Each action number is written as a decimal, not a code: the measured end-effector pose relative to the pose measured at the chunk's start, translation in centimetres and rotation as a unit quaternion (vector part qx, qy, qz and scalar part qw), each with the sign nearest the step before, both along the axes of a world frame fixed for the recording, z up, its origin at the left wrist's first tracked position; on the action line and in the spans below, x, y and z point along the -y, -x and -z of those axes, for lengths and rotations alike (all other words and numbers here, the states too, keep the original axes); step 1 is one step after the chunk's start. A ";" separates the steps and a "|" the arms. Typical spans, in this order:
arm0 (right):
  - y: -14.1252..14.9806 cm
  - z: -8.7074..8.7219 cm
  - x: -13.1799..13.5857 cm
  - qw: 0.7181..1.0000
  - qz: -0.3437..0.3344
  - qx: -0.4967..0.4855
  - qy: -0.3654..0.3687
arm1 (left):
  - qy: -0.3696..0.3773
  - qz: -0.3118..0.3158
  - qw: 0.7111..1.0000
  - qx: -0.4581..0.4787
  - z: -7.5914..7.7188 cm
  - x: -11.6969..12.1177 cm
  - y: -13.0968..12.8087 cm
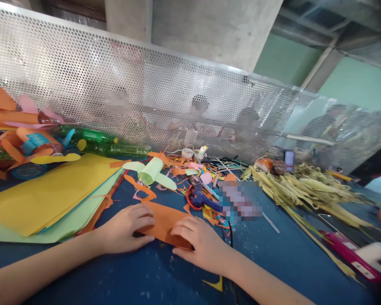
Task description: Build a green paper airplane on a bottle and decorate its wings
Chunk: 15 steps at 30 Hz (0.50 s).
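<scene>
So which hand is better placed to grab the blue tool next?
Probably the right hand: it sits closer to the blue tool. The left hand is farther off; both hold the orange paper.

Orange paper (167, 222), blue tabletop (165, 279), dotted silver mesh (174, 76)

Craft wkshp; col. paper stack (57, 186), scraps (206, 178)

Across the far side of the table (288, 250) stands a perforated metal screen (184, 72); people (319, 127) are dimly seen behind it. On the right lie pale dry husks (307, 186), and near them a magenta object (352, 254), its kind unclear.
</scene>
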State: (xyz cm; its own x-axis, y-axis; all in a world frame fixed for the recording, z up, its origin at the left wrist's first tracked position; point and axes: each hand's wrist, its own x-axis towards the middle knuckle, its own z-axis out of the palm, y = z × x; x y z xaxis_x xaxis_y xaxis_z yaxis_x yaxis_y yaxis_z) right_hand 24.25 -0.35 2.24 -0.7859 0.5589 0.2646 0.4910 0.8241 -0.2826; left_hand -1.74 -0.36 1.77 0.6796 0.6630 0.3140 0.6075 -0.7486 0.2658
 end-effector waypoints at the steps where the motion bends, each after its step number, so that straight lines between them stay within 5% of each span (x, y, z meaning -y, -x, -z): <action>1: 0.0 0.0 -0.1 1.000 -0.006 0.000 0.001 | -0.002 0.000 1.000 0.003 0.0 0.0 0.0; 9: 0.5 -2.0 0.5 0.995 -0.017 -0.088 -0.033 | -0.015 -0.052 0.998 -0.016 -0.2 0.4 -1.6; 12: 0.7 -1.9 0.1 0.992 0.036 -0.108 -0.063 | 0.021 -0.042 0.996 0.077 -2.9 2.0 -2.9; 15: 0.7 -1.4 -2.2 0.982 0.130 -0.094 -0.100 | 0.189 0.091 0.958 0.196 -6.5 4.4 -4.4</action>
State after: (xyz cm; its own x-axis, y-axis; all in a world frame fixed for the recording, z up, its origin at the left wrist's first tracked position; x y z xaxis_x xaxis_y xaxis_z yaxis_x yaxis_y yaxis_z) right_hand 23.59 1.85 3.60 -0.5502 0.6566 0.5159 0.6474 0.7257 -0.2331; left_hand 2.62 -4.80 8.29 0.6732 0.6622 0.3291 0.2745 -0.6371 0.7202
